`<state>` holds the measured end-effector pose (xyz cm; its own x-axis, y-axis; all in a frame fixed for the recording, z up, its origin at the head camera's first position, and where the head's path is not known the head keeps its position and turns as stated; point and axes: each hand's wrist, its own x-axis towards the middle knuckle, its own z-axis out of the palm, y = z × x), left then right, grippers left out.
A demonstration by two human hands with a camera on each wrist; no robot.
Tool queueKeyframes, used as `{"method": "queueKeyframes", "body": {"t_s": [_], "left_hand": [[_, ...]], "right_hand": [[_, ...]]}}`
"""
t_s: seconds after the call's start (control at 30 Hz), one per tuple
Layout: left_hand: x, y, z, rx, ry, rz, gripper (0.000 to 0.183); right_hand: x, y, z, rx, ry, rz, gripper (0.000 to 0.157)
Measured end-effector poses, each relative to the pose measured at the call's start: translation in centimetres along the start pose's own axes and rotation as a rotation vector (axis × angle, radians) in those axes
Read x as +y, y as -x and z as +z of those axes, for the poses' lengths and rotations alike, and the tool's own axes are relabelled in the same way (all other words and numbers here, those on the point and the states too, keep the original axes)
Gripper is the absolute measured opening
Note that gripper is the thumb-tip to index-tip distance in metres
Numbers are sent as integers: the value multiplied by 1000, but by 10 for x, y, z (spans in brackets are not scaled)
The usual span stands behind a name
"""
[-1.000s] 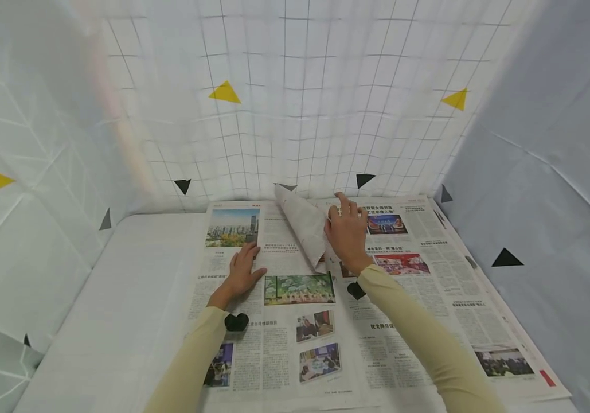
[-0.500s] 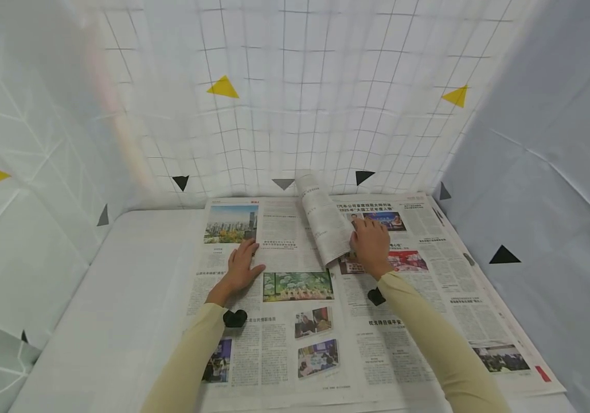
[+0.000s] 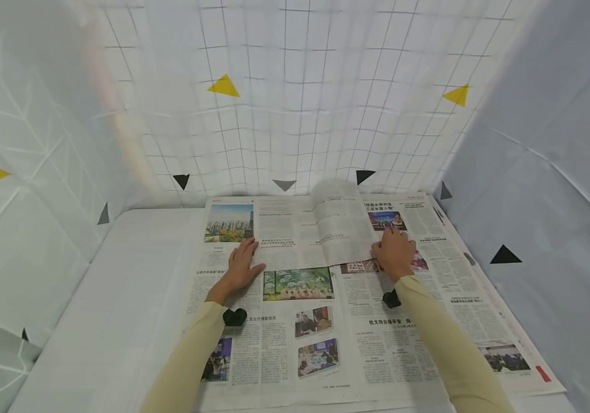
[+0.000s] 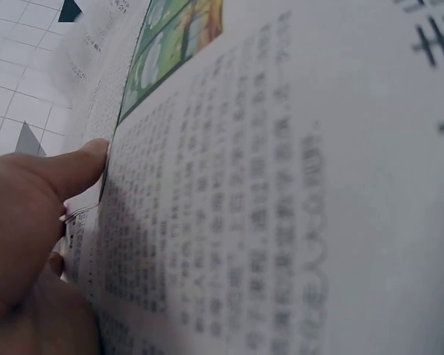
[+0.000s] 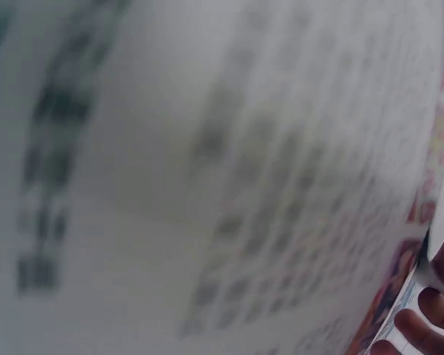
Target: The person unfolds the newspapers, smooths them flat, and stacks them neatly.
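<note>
A thin, pale printed newspaper sheet [image 3: 343, 229] lies across the upper middle of the spread newspaper [image 3: 403, 355]. The left part of this sheet is flat, while its right part bulges up in a curve toward the back wall. My left hand [image 3: 240, 267] rests with fingers extended at the sheet's left end, beside the cityscape photo; its thumb [image 4: 85, 166] lies on the paper in the left wrist view. At the sheet's lower right corner, my right hand [image 3: 395, 252] pinches its edge. Curled fingers [image 5: 422, 333] show at the right wrist view's lower right.
The newspaper covers the middle and right of a white table [image 3: 119, 298]. Behind it rises a white gridded sheet wall [image 3: 300, 115] with yellow and black triangles. A grey side wall [image 3: 547, 172] borders the right, a pale patterned one [image 3: 16, 103] the left.
My right hand has moved right and toward me, drawing the rolled sheet out so that it now lies wider and flatter. The left hand has stayed in place.
</note>
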<state>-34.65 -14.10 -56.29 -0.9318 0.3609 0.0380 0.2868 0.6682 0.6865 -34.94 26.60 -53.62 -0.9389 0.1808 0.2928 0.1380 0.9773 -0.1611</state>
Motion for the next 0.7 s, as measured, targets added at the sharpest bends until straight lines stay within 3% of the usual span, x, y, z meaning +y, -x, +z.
{"method": "queueKeyframes", "body": {"t_s": [0.2, 0.37, 0.53, 0.6, 0.7], "left_hand": [[1, 0, -1, 7, 11, 12, 69], [4, 2, -2, 0, 14, 3, 70], [2, 4, -1, 2, 16, -15, 71], [2, 4, 0, 12, 20, -11, 70], [3, 3, 0, 25, 37, 7, 71]], "right_hand": [[7, 1, 2, -46, 47, 50, 32], [-3, -2, 3, -104, 88, 57, 48], [-30, -4, 4, -151, -37, -96, 59], [-42, -3, 5, -219, -97, -168, 64], [-54, 1, 5, -389, -121, -220, 75]]}}
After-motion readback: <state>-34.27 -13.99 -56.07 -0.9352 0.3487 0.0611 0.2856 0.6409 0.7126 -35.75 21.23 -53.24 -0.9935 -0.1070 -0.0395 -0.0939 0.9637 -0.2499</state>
